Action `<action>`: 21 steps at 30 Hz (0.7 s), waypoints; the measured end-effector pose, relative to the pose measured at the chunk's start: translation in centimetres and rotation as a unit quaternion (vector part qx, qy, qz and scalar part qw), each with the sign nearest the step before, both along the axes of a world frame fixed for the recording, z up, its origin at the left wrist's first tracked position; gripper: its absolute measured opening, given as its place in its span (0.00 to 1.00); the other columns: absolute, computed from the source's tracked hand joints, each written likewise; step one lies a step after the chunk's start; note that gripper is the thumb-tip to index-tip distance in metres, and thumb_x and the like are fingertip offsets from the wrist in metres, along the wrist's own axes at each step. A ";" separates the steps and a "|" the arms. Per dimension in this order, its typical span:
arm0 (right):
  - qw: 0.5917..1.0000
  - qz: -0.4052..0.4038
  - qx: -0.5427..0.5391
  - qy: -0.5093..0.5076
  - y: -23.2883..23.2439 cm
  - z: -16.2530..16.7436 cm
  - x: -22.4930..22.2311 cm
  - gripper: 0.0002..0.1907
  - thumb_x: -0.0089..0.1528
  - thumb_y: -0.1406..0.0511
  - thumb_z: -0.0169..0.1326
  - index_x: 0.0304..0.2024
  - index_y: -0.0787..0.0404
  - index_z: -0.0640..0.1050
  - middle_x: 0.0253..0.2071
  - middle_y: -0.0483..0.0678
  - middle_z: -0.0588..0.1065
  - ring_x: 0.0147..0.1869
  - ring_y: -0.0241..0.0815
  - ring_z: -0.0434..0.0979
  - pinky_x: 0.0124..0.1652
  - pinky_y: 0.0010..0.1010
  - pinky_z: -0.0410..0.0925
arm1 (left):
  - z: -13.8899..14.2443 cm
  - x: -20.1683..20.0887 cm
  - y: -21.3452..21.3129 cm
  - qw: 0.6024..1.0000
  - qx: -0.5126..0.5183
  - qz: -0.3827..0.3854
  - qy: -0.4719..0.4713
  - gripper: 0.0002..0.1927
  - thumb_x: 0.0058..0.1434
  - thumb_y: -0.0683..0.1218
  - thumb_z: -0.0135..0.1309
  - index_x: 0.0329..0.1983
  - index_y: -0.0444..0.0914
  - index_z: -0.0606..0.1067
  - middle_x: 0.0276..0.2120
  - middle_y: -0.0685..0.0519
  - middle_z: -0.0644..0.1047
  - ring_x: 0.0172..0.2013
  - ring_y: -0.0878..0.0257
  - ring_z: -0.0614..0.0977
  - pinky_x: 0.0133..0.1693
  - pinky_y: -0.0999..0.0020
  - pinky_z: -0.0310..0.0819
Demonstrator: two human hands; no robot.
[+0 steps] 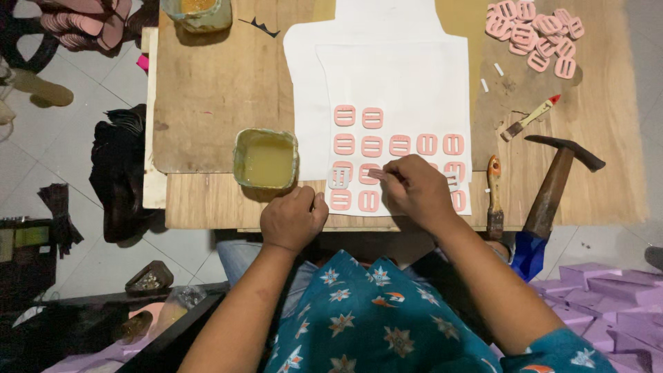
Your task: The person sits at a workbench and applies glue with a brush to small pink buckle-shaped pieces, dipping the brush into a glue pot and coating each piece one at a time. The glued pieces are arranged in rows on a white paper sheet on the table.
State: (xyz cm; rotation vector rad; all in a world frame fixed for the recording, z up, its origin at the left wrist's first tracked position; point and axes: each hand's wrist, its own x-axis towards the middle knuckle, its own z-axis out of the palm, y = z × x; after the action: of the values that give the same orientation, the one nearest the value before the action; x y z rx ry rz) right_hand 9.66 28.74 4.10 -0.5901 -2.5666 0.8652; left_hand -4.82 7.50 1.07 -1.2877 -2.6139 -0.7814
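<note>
Rows of pink slotted buckle pieces (371, 117) lie on a white paper sheet (387, 76) on a wooden board. My right hand (414, 190) hovers over the lower rows, pinching a thin brush whose tip touches a pink piece (370, 174). Just left of that tip lies a paler, whitish piece (339, 175). My left hand (293, 220) rests as a loose fist at the board's front edge, next to the bottom row, holding nothing that I can see. A square tub of yellowish glue (266, 159) stands just beyond my left hand.
A heap of loose pink buckle pieces (535, 34) sits at the board's far right. A hammer (556, 183), an orange-handled tool (494, 197) and a small knife (528, 119) lie right of the paper. Purple boxes (601, 283) are stacked at lower right. A second glue tub (199, 14) stands at the top.
</note>
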 end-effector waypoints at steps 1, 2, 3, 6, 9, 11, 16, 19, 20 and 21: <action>0.999 -0.021 -0.026 0.007 0.6 -0.1 -0.2 0.08 0.63 0.64 0.61 0.42 0.62 0.81 0.38 0.51 0.78 0.40 0.46 0.81 0.39 0.35 0.73 | 0.0 0.0 0.0 1.000 0.000 0.000 -0.001 0.14 0.59 0.50 0.56 0.21 0.42 0.72 0.19 0.49 0.75 0.20 0.46 0.77 0.24 0.48 0.72; 0.998 -0.041 -0.053 0.014 1.7 -0.2 -0.5 0.08 0.64 0.65 0.60 0.43 0.62 0.81 0.40 0.51 0.79 0.41 0.44 0.82 0.40 0.34 0.74 | 0.0 0.0 0.0 1.000 0.000 0.001 -0.001 0.14 0.59 0.50 0.56 0.21 0.42 0.72 0.19 0.49 0.75 0.20 0.46 0.77 0.24 0.48 0.72; 0.995 -0.062 -0.080 0.021 2.9 -0.2 -1.0 0.08 0.66 0.65 0.58 0.45 0.62 0.81 0.41 0.50 0.80 0.43 0.42 0.82 0.41 0.32 0.74 | 0.0 0.0 0.0 1.000 0.000 0.002 -0.002 0.13 0.59 0.50 0.56 0.21 0.42 0.72 0.19 0.49 0.75 0.20 0.46 0.78 0.24 0.48 0.72; 0.980 -0.115 -0.163 0.020 7.1 0.1 -2.9 0.11 0.66 0.66 0.57 0.48 0.66 0.80 0.38 0.48 0.79 0.41 0.36 0.79 0.41 0.28 0.72 | 0.1 0.1 0.0 1.000 -0.008 0.005 -0.009 0.14 0.59 0.51 0.56 0.21 0.42 0.72 0.19 0.48 0.75 0.20 0.46 0.78 0.24 0.48 0.72; 0.969 -0.124 -0.210 -0.037 10.0 0.4 -4.7 0.17 0.63 0.67 0.59 0.53 0.68 0.75 0.33 0.48 0.76 0.35 0.36 0.75 0.35 0.27 0.70 | 0.2 0.0 0.1 1.000 0.001 0.003 -0.004 0.14 0.59 0.50 0.56 0.21 0.42 0.71 0.19 0.49 0.75 0.20 0.46 0.77 0.25 0.48 0.72; 0.969 -0.120 -0.211 -0.048 10.9 0.3 -5.5 0.21 0.62 0.68 0.60 0.55 0.69 0.72 0.33 0.48 0.75 0.35 0.35 0.75 0.35 0.27 0.70 | 0.2 0.0 0.0 1.000 0.010 0.002 -0.006 0.13 0.59 0.50 0.56 0.21 0.42 0.71 0.20 0.49 0.75 0.20 0.47 0.77 0.24 0.49 0.72; 0.952 -0.149 -0.262 -0.062 11.6 -0.3 -6.1 0.22 0.59 0.68 0.62 0.53 0.68 0.71 0.33 0.45 0.77 0.36 0.32 0.78 0.36 0.24 0.72 | 0.0 0.1 0.0 1.000 0.023 -0.003 0.014 0.13 0.59 0.49 0.56 0.21 0.42 0.71 0.19 0.50 0.74 0.20 0.48 0.77 0.25 0.51 0.72; 0.949 -0.146 -0.274 -0.048 11.7 -0.7 -6.1 0.21 0.60 0.69 0.62 0.52 0.69 0.71 0.33 0.46 0.77 0.35 0.33 0.78 0.35 0.24 0.72 | 0.0 0.0 0.0 1.000 0.017 -0.003 0.010 0.13 0.59 0.49 0.56 0.21 0.42 0.71 0.19 0.50 0.74 0.20 0.48 0.77 0.24 0.51 0.72; 0.945 -0.149 -0.289 -0.048 11.8 -0.7 -6.1 0.21 0.60 0.70 0.62 0.52 0.69 0.70 0.33 0.46 0.77 0.34 0.34 0.77 0.33 0.25 0.71 | 0.1 0.0 0.0 1.000 0.013 -0.003 0.007 0.13 0.59 0.49 0.56 0.21 0.42 0.71 0.19 0.50 0.74 0.19 0.48 0.77 0.24 0.51 0.72; 0.940 -0.151 -0.303 -0.048 11.8 -0.8 -6.1 0.20 0.60 0.70 0.61 0.52 0.69 0.70 0.32 0.47 0.77 0.33 0.34 0.76 0.31 0.26 0.70 | 0.1 0.0 0.0 1.000 0.009 -0.002 0.004 0.13 0.59 0.50 0.57 0.21 0.42 0.71 0.19 0.50 0.74 0.19 0.48 0.77 0.24 0.52 0.72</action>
State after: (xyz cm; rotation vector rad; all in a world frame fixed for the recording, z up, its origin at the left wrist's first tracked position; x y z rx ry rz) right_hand 3.52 40.53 3.35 -1.1872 -2.1717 1.5465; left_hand -4.78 7.51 1.19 -1.2904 -2.5929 -0.7973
